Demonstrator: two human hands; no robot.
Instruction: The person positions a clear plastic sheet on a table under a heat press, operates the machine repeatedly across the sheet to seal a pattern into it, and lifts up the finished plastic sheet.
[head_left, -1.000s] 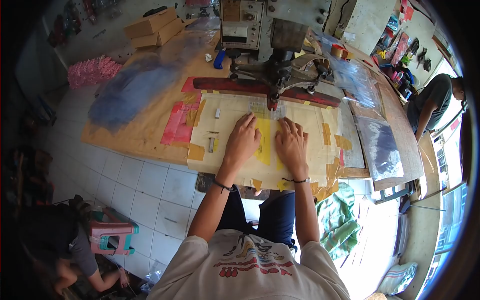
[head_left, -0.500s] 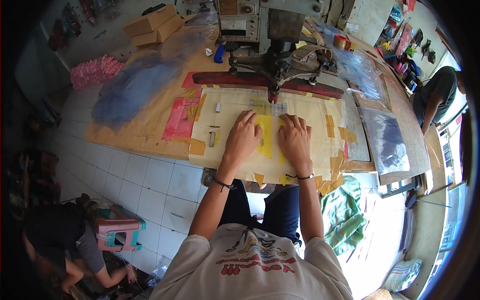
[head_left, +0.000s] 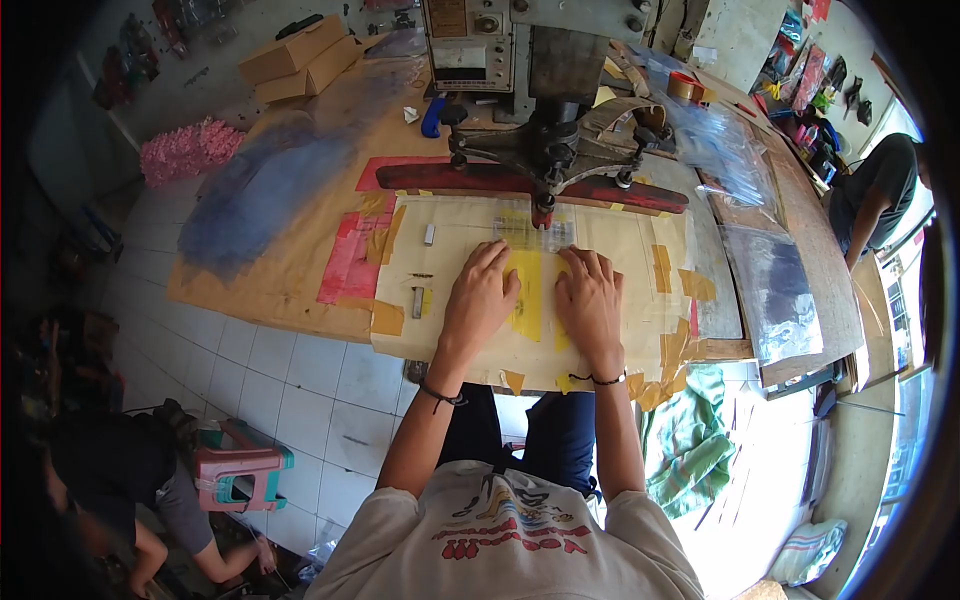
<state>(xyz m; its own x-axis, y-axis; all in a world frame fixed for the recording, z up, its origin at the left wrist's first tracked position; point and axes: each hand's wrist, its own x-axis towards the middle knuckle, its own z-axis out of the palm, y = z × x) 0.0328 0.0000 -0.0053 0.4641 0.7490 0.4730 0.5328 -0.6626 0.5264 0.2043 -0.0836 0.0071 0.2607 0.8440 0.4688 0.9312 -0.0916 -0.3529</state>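
Note:
My left hand (head_left: pixel 482 298) lies palm down on the cream work board (head_left: pixel 450 345), fingers stretched forward. My right hand (head_left: pixel 590 296) lies the same way to its right. Between them runs a yellow strip (head_left: pixel 526 300). Just ahead of my fingertips is a piece of clear plastic (head_left: pixel 560 235), whose edges are hard to make out; my fingertips are at its near side. Above it stands the press head (head_left: pixel 555 150) with a long dark red bar (head_left: pixel 450 178). Small metal blocks (head_left: pixel 417 302) sit left of my left hand.
A control box (head_left: pixel 470 45) stands behind the press. Bluish plastic sheets (head_left: pixel 245 205) spread over the left of the table, and more clear sheets (head_left: pixel 765 290) lie right. A person (head_left: pixel 125 470) crouches at lower left near a stool (head_left: pixel 240 470); another person (head_left: pixel 885 190) sits at far right.
The whole scene sits slightly lower in view, as the camera has tilted. My hands keep nearly the same place on the board.

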